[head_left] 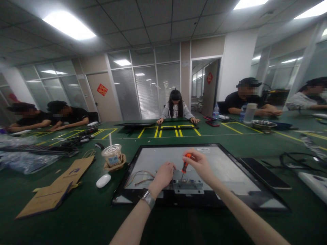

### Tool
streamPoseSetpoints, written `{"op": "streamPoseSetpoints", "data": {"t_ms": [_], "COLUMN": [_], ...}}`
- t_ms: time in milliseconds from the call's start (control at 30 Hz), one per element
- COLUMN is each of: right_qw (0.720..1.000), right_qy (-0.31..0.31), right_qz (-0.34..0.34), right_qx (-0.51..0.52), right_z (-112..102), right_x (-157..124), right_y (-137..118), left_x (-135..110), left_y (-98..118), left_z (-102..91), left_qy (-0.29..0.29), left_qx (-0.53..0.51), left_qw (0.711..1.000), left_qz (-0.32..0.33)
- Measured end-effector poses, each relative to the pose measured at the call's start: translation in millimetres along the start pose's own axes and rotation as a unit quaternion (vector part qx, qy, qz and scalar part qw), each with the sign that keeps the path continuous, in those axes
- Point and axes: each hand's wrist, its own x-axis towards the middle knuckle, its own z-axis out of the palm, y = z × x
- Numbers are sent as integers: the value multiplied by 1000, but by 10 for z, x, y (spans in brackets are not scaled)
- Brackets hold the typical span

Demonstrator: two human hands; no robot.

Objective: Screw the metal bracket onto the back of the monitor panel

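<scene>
A screwdriver (185, 164) with an orange and black handle is gripped in my right hand (200, 165), its shaft pointing down at a metal bracket (189, 186). Curled at the bracket's left end is my left hand (165, 175), its fingertips partly hidden; it seems to hold the bracket steady. The bracket sits near the front edge of a flat display panel (230, 170), which lies with its grey back up inside a black frame. Thin loose wires (139, 177) rest on the panel, left of my left hand.
A drink cup (111, 154) in a cardboard holder, a white mouse (103, 181) and a brown paper bag (58, 187) lie to the left. On the right are a black slab (264, 172) and cables (288, 158). Across the green table (84, 217) a person (176, 105) touches another frame.
</scene>
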Motion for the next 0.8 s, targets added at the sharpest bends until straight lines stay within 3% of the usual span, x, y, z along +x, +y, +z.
{"op": "streamPoseSetpoints", "data": {"t_ms": [100, 167, 300, 600, 800], "right_qw": [996, 995, 998, 977, 965], "right_qy": [45, 30, -39, -32, -87], "right_qz": [-56, -64, 21, 109, 102], "right_qx": [-62, -64, 42, 178, 227], "right_z": [8, 0, -15, 79, 103], "right_x": [-29, -43, -45, -115, -123], "right_y": [-3, -24, -45, -63, -80], "left_x": [20, 35, 54, 25, 33], "left_y": [-37, -59, -65, 12, -30], "left_z": [49, 80, 93, -10, 41], "left_qy": [8, 11, 14, -5, 0], "left_qx": [0, -3, -5, 3, 12], "left_qw": [1000, 1000, 1000, 1000, 1000], "left_qz": [7, 5, 7, -2, 11]}}
